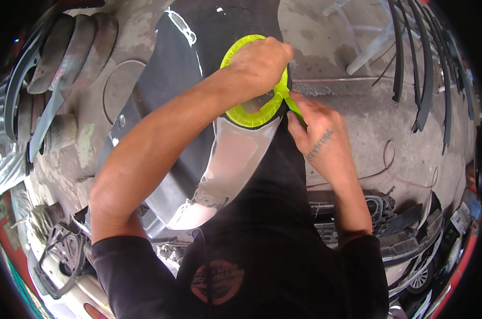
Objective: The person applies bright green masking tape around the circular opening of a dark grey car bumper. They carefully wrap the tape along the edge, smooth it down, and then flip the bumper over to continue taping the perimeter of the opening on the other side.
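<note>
A lime-green ring-shaped tool (242,114) with a short handle (296,109) rests over a dark curved car body panel (173,87). My right hand (321,127) is closed around the handle. My left hand (262,63) lies bent across the ring, its fingers curled down and hidden; what they grip does not show. Just below the ring, a smooth pinkish-grey patch (234,149) with pale glossy edges runs down the panel. A narrow whitish streak (182,26) marks the panel's far end.
Dark curved panels (73,50) are stacked at the far left. Long black strips (397,58) hang at the far right, near a pale tubular frame (368,53). A car grille (376,210) and bumper parts lie at the near right. A thin hose (390,159) crosses the concrete floor.
</note>
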Demonstrator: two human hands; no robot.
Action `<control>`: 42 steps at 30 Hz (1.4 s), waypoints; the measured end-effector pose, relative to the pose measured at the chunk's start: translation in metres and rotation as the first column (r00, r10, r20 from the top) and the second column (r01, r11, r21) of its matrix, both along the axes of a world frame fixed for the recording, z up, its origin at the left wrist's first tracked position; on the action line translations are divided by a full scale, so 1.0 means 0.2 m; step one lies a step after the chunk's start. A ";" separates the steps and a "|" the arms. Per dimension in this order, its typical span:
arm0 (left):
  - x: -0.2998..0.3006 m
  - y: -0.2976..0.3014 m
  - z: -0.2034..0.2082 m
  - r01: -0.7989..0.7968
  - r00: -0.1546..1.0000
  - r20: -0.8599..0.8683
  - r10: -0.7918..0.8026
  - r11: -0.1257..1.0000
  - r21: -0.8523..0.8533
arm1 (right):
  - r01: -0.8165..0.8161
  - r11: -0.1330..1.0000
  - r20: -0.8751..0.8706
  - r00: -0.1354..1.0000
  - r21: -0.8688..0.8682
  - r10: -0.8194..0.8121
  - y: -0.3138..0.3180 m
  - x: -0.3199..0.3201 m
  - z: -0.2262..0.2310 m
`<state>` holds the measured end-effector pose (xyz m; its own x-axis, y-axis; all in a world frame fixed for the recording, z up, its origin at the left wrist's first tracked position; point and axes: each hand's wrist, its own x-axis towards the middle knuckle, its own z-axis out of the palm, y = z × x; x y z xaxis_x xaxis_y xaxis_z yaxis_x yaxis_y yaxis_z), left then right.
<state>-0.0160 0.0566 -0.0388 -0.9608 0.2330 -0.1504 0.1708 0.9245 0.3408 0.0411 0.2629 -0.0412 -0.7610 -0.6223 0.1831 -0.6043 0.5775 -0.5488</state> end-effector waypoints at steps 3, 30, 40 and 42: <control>0.01 -0.01 -0.04 0.008 0.999 -0.048 -0.007 1.000 0.015 | -0.003 1.000 0.016 1.000 -0.007 0.003 -0.01 0.01 0.01; 0.06 -0.02 0.00 -0.027 0.997 0.078 0.023 0.998 0.050 | 0.066 0.997 0.065 0.996 0.031 -0.068 0.01 0.06 -0.02; 0.05 -0.03 -0.10 -0.053 0.998 0.032 0.050 0.990 0.128 | 0.096 0.995 0.038 0.995 0.023 -0.097 0.02 0.07 -0.03; 0.04 -0.03 -0.09 -0.031 0.997 0.070 0.023 0.993 0.116 | 0.103 0.995 0.019 0.994 0.014 -0.103 0.02 0.07 -0.04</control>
<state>-0.0083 0.0498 -0.0576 -0.9553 0.2265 -0.1898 0.1184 0.8818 0.4566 0.0559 0.2678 -0.0491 -0.8245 -0.5426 0.1602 -0.5306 0.6432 -0.5521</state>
